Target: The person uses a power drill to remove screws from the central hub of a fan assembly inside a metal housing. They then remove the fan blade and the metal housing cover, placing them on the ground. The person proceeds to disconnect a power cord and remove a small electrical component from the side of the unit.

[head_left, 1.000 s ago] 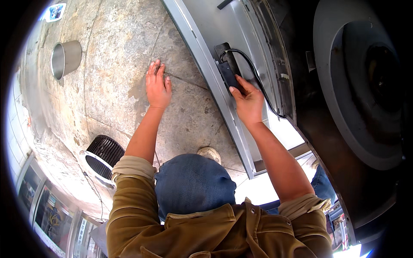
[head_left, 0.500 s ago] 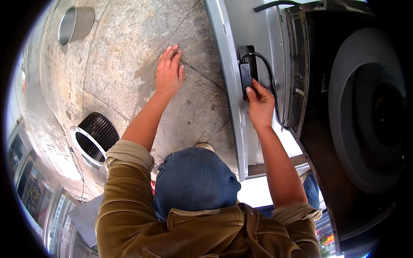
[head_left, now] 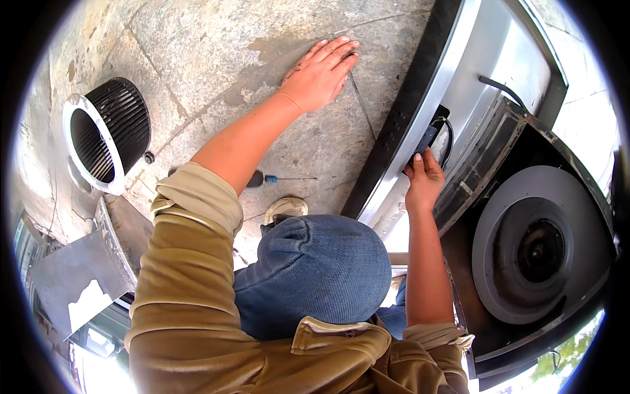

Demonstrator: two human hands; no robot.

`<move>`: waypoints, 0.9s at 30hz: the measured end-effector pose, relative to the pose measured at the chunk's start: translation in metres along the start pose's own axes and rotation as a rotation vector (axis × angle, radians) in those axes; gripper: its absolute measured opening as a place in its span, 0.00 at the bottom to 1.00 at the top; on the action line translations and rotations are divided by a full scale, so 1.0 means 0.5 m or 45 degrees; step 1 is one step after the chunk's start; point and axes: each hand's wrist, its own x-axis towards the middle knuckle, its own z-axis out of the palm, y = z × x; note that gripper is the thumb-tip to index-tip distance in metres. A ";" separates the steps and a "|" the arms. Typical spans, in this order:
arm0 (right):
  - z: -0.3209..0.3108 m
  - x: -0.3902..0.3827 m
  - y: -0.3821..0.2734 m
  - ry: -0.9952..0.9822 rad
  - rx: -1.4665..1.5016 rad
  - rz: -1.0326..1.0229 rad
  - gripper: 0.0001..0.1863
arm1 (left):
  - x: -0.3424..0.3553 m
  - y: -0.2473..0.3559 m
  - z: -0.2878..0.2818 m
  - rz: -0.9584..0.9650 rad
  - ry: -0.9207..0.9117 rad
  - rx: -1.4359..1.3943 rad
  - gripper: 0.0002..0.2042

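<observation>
My left hand (head_left: 319, 72) lies over the concrete floor with its fingers stretched out, holding nothing. My right hand (head_left: 424, 184) grips a small black box (head_left: 426, 138) at a dark opening in the long steel panel (head_left: 485, 56). A thin black cable curves beside the box. Right of that, a dark metal housing (head_left: 459, 210) contains a wide grey ring (head_left: 495, 203) around a sooty round opening. Below my left forearm, a blue-tipped screwdriver (head_left: 275, 178) lies on the floor, its handle partly hidden.
A black finned fan drum (head_left: 123, 118) with a light rim is at the left. Below it sits an open sheet-metal piece (head_left: 79, 272). My knee in blue jeans (head_left: 315, 269) and a shoe are at lower centre. The panel's dark-edged side crosses the floor.
My left hand has moved right and up across the view, as the view itself shifted and turned. More of the housing shows. My right hand keeps hold of the black box.
</observation>
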 end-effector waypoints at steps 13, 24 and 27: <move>-0.015 0.015 -0.017 -0.031 0.043 0.113 0.18 | -0.008 -0.007 0.008 -0.016 0.006 -0.095 0.22; -0.019 -0.006 -0.045 0.139 0.036 0.026 0.19 | 0.000 -0.001 -0.003 -0.015 -0.019 -0.052 0.21; -0.050 -0.009 -0.077 0.245 0.081 -0.031 0.20 | -0.001 0.000 0.000 -0.021 -0.023 -0.031 0.20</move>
